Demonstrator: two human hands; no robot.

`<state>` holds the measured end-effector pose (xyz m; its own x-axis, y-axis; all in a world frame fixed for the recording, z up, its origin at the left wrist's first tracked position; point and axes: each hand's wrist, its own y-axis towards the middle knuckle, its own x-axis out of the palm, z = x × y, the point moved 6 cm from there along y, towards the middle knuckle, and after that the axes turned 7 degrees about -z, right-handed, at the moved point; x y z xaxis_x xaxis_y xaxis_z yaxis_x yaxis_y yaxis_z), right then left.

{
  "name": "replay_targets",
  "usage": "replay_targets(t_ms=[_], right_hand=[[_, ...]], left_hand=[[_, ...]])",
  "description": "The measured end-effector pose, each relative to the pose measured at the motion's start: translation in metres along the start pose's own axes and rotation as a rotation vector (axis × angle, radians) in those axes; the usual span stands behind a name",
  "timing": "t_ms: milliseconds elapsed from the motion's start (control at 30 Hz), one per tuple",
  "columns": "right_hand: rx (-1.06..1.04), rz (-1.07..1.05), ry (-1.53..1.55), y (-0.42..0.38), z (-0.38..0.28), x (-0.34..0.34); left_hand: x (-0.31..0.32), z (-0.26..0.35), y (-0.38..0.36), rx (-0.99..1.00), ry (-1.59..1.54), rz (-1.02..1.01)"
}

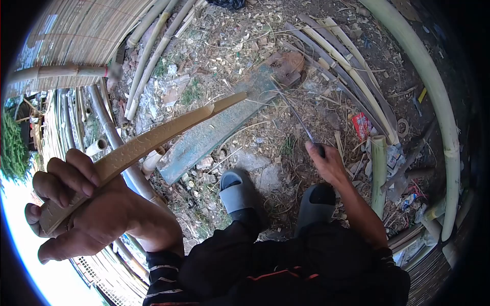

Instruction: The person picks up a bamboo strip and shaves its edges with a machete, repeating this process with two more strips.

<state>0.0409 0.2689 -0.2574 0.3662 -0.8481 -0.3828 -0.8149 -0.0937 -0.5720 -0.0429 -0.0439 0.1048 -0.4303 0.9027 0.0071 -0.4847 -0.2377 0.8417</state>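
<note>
My left hand [97, 209] is raised close to the camera, its fingers curled over a split length of bamboo [153, 140]. The strip is tan, with a node near its far end, and points away to the upper right. My right hand [326, 162] is lower and farther from the camera, closed round the dark handle of a long knife [298, 118]. Its thin blade, seen nearly edge-on, points forward and away from the bamboo strip. Under the strip and the blade lies a worn greenish plank [196, 148].
Split bamboo lengths [352, 66] lie at the upper right, with a thick green pole [443, 109] curving beyond them. More poles [153, 64] and a slatted bamboo screen [76, 35] are on the left. Shavings cover the ground around my grey sandals [236, 193]. A red wrapper [362, 126] lies at right.
</note>
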Motion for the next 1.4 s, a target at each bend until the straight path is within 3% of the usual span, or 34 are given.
replay_targets(t_ms=[33,67,133,333,433,533,567,633,667,767,800,833,933,967,1067,1100,1167,1200,1233,1300,1333,1400], right_hand=[[0.058,0.065,0.093,-0.009,-0.002,-0.007],[0.061,0.057,0.098,-0.014,-0.009,-0.01],[-0.13,0.172,0.103,-0.027,-0.039,-0.025],[-0.748,-0.077,0.061,-0.049,-0.19,-0.012],[-0.966,-0.001,0.075,-0.047,-0.206,0.014],[-0.466,-0.162,0.229,0.023,-0.15,0.046],[-0.466,-0.171,0.233,0.015,-0.154,0.045],[-0.686,-0.145,0.014,-0.024,-0.183,0.031],[-0.881,-0.127,0.076,-0.039,-0.199,0.022],[-0.727,-0.021,0.017,0.011,-0.152,0.055],[-0.506,-0.107,0.113,0.028,-0.14,0.055],[-0.514,-0.101,0.114,0.02,-0.148,0.046],[-0.925,-0.012,0.052,-0.04,-0.187,0.018],[-0.929,-0.02,0.049,-0.025,-0.175,0.029],[-0.502,-0.097,0.096,0.026,-0.131,0.051],[-0.525,-0.085,0.085,0.023,-0.143,0.034],[-0.711,-0.038,-0.065,-0.018,-0.167,0.025],[-0.903,0.012,0.061,-0.036,-0.178,0.02],[-0.916,0.001,0.053,-0.023,-0.173,0.027],[-0.801,0.046,-0.001,0.01,-0.145,0.052],[-0.445,-0.154,0.128,0.039,-0.129,0.053],[-0.539,-0.118,0.045,0.015,-0.15,0.031]], left_hand=[[0.01,-0.003,0.001,-0.03,-0.183,-0.097],[0.014,0.003,-0.005,0.024,-0.068,0.032],[0.015,0.006,-0.004,0.047,-0.014,0.057],[0.033,0.028,-0.028,0.121,-0.089,0.101],[0.025,0.028,-0.035,0.148,-0.021,0.154],[0.022,0.031,-0.04,0.147,0.06,0.22],[0.019,0.031,-0.043,0.149,0.091,0.234],[0.016,0.031,-0.045,0.16,0.101,0.203],[0.017,0.034,-0.047,0.185,0.141,0.204],[0.019,0.042,-0.049,0.2,0.087,0.199],[0.02,0.045,-0.05,0.211,0.101,0.205],[0.021,0.046,-0.051,0.236,0.114,0.215],[0.024,0.04,-0.055,0.258,0.156,0.195],[0.022,0.04,-0.057,0.276,0.18,0.209],[0.016,0.04,-0.054,0.245,0.203,0.257],[0.012,0.034,-0.054,0.235,0.206,0.321],[0.01,0.037,-0.055,0.244,0.133,0.228],[0.016,0.04,-0.059,0.251,0.141,0.24],[0.022,0.042,-0.062,0.274,0.154,0.269],[0.021,0.045,-0.062,0.251,0.159,0.236],[0.023,0.045,-0.062,0.257,0.14,0.235],[0.023,0.045,-0.064,0.294,0.12,0.246]])
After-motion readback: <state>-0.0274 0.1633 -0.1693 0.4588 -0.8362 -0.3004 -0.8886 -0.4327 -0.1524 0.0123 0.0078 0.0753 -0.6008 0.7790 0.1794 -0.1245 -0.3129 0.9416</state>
